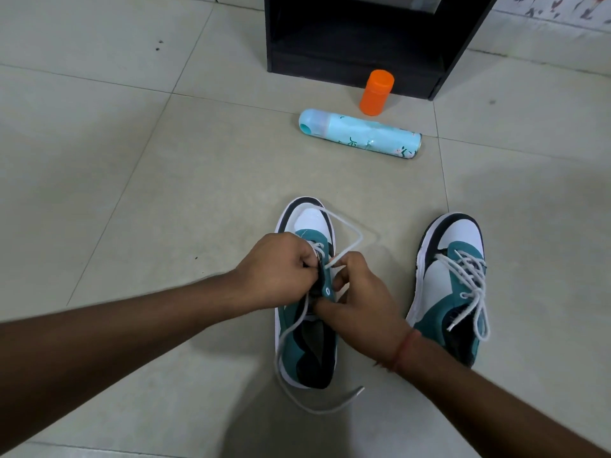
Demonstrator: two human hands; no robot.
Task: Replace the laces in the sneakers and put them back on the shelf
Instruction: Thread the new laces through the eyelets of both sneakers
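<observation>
Nearest to the camera, a loose end of the white lace [317, 406] lies curved on the floor [132, 193] behind the heel of the left sneaker [305, 342]. This shoe stands on the tiles with its toe pointing away, and both hands work over its tongue. The left hand [274, 272] has its fingers curled tight at the eyelets, and it seems to pinch the lace there. The right hand [360, 299] grips the edge of the shoe opening, and its fingers hold a part of the lace that makes a loop out toward the toe. So the lace is only partly threaded — the lower eyelets look done, the upper ones I cannot see under the hands.

Just beside, to the right, the second sneaker [453, 285] already has a white lace crossed through it, with the ends hanging loose and not tied.

Farther away a light blue spray can [360, 133] lies on its side, and an orange bottle [377, 92] stands behind it, close to the dark shelf [350, 64]. The writing on the can is too small and turned to read; I see no brand on the shoes.

In my judgement, about half is done: this shoe must be finished, and both shoes are still not on the shelf.
</observation>
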